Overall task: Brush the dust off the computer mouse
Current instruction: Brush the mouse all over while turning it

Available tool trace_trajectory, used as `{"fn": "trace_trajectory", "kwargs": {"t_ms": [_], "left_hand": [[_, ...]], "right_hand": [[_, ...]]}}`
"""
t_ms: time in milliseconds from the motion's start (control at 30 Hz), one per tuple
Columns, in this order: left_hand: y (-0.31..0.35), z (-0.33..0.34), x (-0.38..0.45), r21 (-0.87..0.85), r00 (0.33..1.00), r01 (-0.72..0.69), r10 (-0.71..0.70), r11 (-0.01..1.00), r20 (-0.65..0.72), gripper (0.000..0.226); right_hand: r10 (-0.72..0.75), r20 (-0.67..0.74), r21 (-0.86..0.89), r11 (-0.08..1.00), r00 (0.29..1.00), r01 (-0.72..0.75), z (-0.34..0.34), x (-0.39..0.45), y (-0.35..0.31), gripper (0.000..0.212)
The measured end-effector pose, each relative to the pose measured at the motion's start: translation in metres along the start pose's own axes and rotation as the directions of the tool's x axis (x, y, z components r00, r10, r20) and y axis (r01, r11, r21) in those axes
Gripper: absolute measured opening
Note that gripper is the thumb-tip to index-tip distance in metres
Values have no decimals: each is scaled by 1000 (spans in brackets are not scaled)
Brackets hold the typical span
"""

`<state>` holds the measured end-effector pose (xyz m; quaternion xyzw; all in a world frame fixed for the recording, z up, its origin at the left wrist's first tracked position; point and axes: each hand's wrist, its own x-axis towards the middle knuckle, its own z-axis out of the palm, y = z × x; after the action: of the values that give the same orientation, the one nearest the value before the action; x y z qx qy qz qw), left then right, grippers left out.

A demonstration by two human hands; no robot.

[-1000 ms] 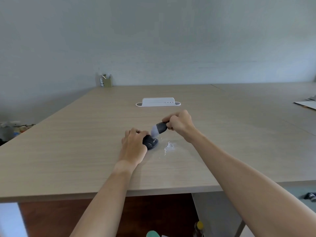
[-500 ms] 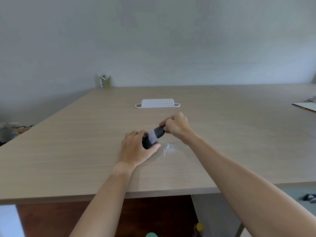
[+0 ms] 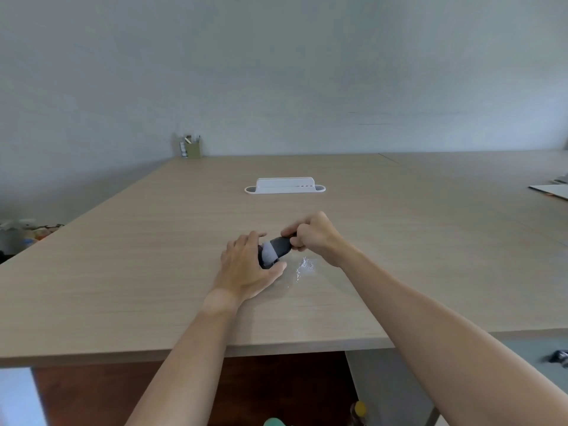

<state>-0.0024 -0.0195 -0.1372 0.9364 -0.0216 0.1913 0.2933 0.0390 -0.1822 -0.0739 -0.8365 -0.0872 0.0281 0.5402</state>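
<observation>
A dark computer mouse (image 3: 265, 263) rests on the wooden table (image 3: 153, 272), mostly covered by my left hand (image 3: 249, 265), which grips it from the left. My right hand (image 3: 313, 236) holds a small brush (image 3: 281, 245) with a dark handle and pale grey bristles. The bristles lie on top of the mouse, between my two hands. A small patch of white dust (image 3: 304, 266) lies on the table just right of the mouse.
A white cable tray (image 3: 285, 186) sits further back in the middle of the table. A pen holder (image 3: 192, 147) stands at the far left corner by the wall. Papers (image 3: 553, 190) lie at the right edge. The table's front edge runs below my forearms.
The brush has swept leftward and down onto the mouse. My left hand has closed further over the mouse. The dust patch stays in place.
</observation>
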Motion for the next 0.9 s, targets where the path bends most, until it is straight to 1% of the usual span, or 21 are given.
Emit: {"fn": "trace_trajectory", "kwargs": {"t_ms": [33, 100, 133, 200, 233, 300, 367, 400, 433, 500, 567, 600, 633, 700, 733, 767, 800, 833, 900], "left_hand": [[0, -1, 1, -28, 1000, 0, 0, 1000, 16, 77], [-2, -2, 1, -76, 1000, -14, 16, 997, 26, 76], [-2, -2, 1, -102, 999, -23, 26, 994, 29, 75], [-2, -3, 0, -154, 998, -27, 34, 988, 46, 71], [-1, -3, 0, -176, 998, -26, 36, 984, 57, 67], [-2, -1, 2, -206, 997, -30, 45, 978, 65, 60], [-3, -1, 2, -213, 995, -35, 55, 976, 88, 63], [-4, -1, 2, -217, 994, -39, 61, 975, 95, 67], [-5, -1, 2, -219, 993, -42, 65, 975, 99, 70], [-3, -2, 0, -224, 993, -38, 63, 974, 104, 73], [0, -5, -1, -229, 989, -33, 64, 973, 130, 73], [0, -6, 0, -233, 987, -36, 71, 972, 146, 72], [0, -6, 1, -232, 984, -38, 77, 972, 163, 72], [-1, -6, 1, -220, 977, -45, 89, 974, 192, 75], [-1, -6, 1, -213, 975, -47, 90, 976, 202, 79], [-1, -6, 1, -206, 975, -44, 87, 977, 206, 84], [-1, -5, 1, -205, 975, -39, 82, 978, 206, 86], [0, -6, 1, -205, 976, -34, 76, 978, 203, 87], [0, -6, 0, -201, 978, -34, 74, 979, 194, 87]], "right_hand": [[-24, -48, -54, 998, 999, 21, 1, 0, 0, 32], [-114, -204, -147, 986, 972, 84, 0, 0, -2, 32], [-146, -260, -152, 982, 955, 109, -1, 1, -3, 32], [-128, -312, -73, 991, 941, 111, -3, 2, -7, 34], [-102, -301, -18, 995, 948, 101, -5, 3, -7, 35], [-64, -185, 39, 997, 981, 72, -4, 1, -8, 36], [-56, -58, -19, 998, 997, 55, 0, -2, -5, 37], [-76, -49, -65, 995, 996, 73, 3, -1, -2, 37], [-113, -78, -108, 989, 991, 104, 5, -1, 1, 37], [-188, -181, -178, 972, 965, 156, 5, 1, 1, 38], [-210, -241, -183, 969, 947, 168, 1, 2, -3, 38], [-194, -239, -154, 975, 951, 160, -2, 2, -5, 38], [-166, -207, -115, 983, 964, 145, -5, 3, -6, 38], [-116, -72, -64, 992, 991, 111, -8, 1, -6, 39], [-99, 0, -63, 993, 995, 98, -7, 0, -4, 40], [-96, 40, -82, 992, 995, 99, -5, -1, -1, 40], [-111, 46, -108, 987, 993, 116, -3, -2, 2, 40], [-144, 15, -134, 980, 990, 144, -1, -2, 4, 39], [-223, -120, -206, 959, 967, 195, 0, -2, 4, 38]]}}
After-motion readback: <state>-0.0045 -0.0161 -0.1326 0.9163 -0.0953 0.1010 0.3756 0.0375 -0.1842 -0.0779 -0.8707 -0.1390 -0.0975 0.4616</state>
